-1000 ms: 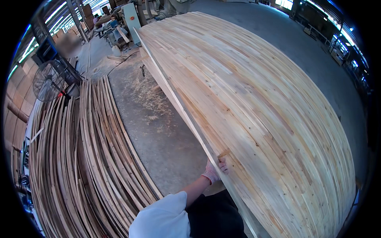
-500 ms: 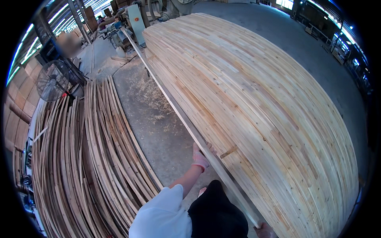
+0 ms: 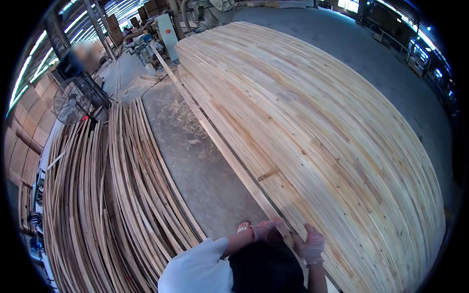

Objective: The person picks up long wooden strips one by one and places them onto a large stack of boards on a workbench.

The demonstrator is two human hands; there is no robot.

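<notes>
A long, narrow wooden board (image 3: 235, 166) runs slantwise from the machine at the far left to below my hands, along the near-left side of a broad stack of wooden strips (image 3: 312, 122). My left hand (image 3: 267, 231), in a pale pink glove, is closed on the board's left edge; its fingers are partly blurred. Just to the right, my right hand (image 3: 311, 247), also gloved, grips the board's opposite edge, thumb pointing up beside the stack. Part of its fingers is hidden. A short wood piece (image 3: 267, 175) lies across the strips ahead of my hands.
Long, thin wooden strips (image 3: 141, 180) lie in bundles on the left. A standing fan (image 3: 73, 100) is beyond them. At the far end stands a machine with a pale green panel (image 3: 167, 36). Sawdust covers part of the grey floor (image 3: 195, 185) between bundles and stack.
My right hand has come up from the bottom edge to beside my left hand. The left hand sits lower in view, and the board has turned to show more of its broad face.
</notes>
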